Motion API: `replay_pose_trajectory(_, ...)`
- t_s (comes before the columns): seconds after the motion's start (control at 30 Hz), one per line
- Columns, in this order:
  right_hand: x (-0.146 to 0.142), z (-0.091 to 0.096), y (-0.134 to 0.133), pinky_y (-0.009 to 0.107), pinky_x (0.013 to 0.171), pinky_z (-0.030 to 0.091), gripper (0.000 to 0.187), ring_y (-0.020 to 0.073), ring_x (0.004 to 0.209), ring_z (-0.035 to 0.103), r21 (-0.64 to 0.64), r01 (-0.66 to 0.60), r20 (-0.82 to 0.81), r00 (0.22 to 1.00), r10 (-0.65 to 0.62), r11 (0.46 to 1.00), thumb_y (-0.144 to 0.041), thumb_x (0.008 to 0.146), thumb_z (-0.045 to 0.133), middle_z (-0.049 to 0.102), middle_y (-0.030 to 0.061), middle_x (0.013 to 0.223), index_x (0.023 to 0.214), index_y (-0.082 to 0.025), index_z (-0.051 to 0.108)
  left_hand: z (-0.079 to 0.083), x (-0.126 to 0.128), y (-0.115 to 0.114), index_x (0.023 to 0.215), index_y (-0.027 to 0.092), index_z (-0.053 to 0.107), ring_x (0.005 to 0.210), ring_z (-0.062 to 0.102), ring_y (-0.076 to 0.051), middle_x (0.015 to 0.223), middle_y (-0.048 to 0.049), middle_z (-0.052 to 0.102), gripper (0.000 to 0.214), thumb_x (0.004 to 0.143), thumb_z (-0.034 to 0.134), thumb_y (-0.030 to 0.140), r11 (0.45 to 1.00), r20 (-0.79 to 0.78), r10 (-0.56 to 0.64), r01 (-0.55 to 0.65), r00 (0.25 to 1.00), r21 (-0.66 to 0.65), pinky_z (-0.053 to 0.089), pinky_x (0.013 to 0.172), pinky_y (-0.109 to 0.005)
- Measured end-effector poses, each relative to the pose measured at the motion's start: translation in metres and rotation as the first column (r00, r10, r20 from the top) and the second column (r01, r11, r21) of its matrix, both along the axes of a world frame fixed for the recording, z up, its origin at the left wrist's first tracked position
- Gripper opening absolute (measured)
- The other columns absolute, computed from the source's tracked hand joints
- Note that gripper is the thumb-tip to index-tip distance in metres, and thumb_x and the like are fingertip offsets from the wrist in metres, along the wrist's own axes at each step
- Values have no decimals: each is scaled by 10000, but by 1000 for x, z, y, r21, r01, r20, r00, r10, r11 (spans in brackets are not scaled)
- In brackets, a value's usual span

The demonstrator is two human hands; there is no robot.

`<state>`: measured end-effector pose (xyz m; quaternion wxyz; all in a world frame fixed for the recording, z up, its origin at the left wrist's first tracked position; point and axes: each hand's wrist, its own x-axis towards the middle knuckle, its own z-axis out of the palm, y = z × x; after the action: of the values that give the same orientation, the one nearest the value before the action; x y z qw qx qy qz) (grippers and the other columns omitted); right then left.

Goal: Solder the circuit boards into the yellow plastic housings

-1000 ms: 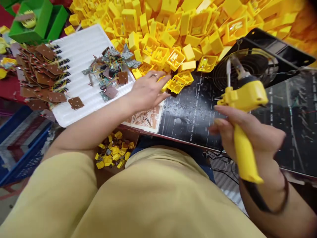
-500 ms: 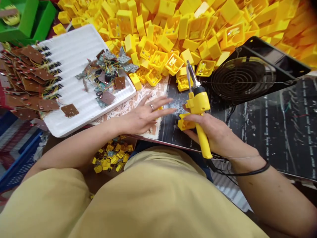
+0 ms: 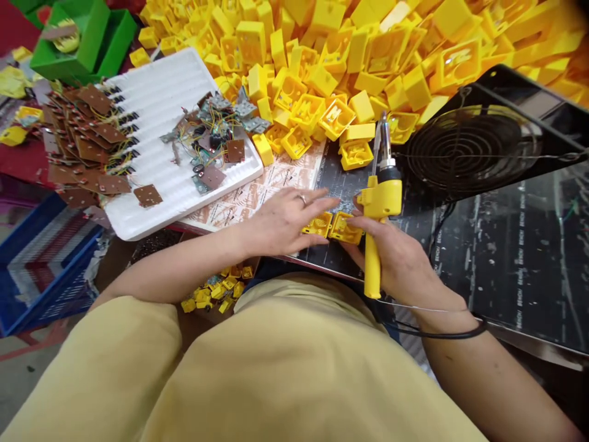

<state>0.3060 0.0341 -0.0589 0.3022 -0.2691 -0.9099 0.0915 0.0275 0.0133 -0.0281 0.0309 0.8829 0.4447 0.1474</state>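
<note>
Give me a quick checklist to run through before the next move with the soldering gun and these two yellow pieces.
1. Right hand grips soldering gun: ok.
2. Gun tip points up, away from fingers: ok.
3. Left hand steadies left yellow piece: ok.
4. Second yellow piece lies beside it on black mat: ok.
5. Gun hot: cannot tell.
6. Fan running: cannot tell.

A bare strip of black work mat [image 3: 506, 245] lies open to the right of the hands; behind them a heap of yellow plastic housings [image 3: 350, 67] walls off the far side; a tilted black wire-grille fan [image 3: 469, 150] blocks the right rear; a white ribbed tray [image 3: 156, 92] of wired circuit boards fills the left.
</note>
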Motion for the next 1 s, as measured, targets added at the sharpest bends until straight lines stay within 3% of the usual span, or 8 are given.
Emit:
replay_pose_trajectory(0.13, 1, 5, 6, 438, 887, 619, 497, 279, 1005, 721, -17, -49, 0, 999, 49, 999, -351, 957, 726, 706, 86, 1093, 1380, -227, 496, 16, -42, 48, 1076, 215, 744, 1295, 556, -348, 1274, -119, 727, 188, 948, 645, 312, 949, -223, 316, -303, 922, 92, 430, 1124, -606)
replay_pose_trajectory(0.2, -9, 6, 11, 494, 998, 590, 524, 297, 1062, 712, -4, -93, -7, 996, 93, 996, -401, 940, 743, 702, 105, 1138, 1372, -225, 503, 25, -61, 74, 911, 196, 742, 1224, 566, -354, 1092, -128, 744, 81, 860, 680, 205, 940, -350, 340, -331, 873, 87, 442, 1089, -621)
replay_pose_trajectory(0.3, -28, 3, 16, 425, 914, 609, 425, 265, 988, 719, 29, -148, -15, 989, 149, 989, -353, 980, 689, 713, 96, 1080, 1339, -210, 512, 38, -71, 91, 807, 206, 724, 1144, 575, -329, 917, -109, 714, 65, 825, 666, 184, 955, -445, 291, -285, 847, 81, 492, 1022, -564)
replay_pose_trajectory(0.43, -33, -3, 15, 336, 732, 588, 348, 219, 846, 709, 40, -133, -14, 991, 133, 990, -252, 1009, 632, 721, 63, 1014, 1333, -221, 511, 46, -59, 59, 875, 205, 740, 964, 641, -209, 984, -41, 708, 177, 920, 633, 338, 982, -229, 144, -168, 963, -91, 546, 867, -371)
replay_pose_trajectory(0.5, -26, -3, 13, 338, 718, 582, 354, 222, 829, 704, 32, -127, -8, 992, 127, 991, -254, 1004, 640, 724, 68, 1002, 1331, -212, 512, 39, -52, 31, 921, 195, 740, 907, 669, -182, 1059, -53, 723, 204, 970, 592, 326, 981, -119, -18, -5, 993, -193, 552, 835, -335)
replay_pose_trajectory(0.6, -18, -1, 13, 350, 779, 591, 353, 227, 883, 712, 18, -145, 9, 989, 145, 989, -260, 991, 662, 734, 73, 1029, 1315, -215, 528, 22, -44, -4, 1041, 162, 729, 937, 689, -208, 1162, -118, 719, 250, 1018, 532, 313, 982, -87, -127, 113, 988, -153, 569, 849, -350)
replay_pose_trajectory(0.77, -19, 2, 15, 467, 977, 582, 490, 283, 1024, 719, 30, -108, 11, 994, 108, 994, -439, 957, 718, 723, 129, 1140, 1336, -188, 536, 11, -25, -22, 1477, 131, 535, 1263, 611, -362, 1408, -206, 610, 744, 934, 620, 632, 987, -70, 155, -158, 985, -36, 543, 1051, -530)
replay_pose_trajectory(1.0, -10, -8, 7, 367, 676, 597, 454, 243, 797, 708, 25, -90, -21, 996, 90, 996, -276, 977, 679, 727, 77, 1039, 1400, -228, 520, 37, -5, -16, 1488, 153, 584, 1181, 689, -313, 1370, -145, 710, 534, 985, 610, 332, 909, -329, 81, -205, 941, -363, 553, 997, -418)
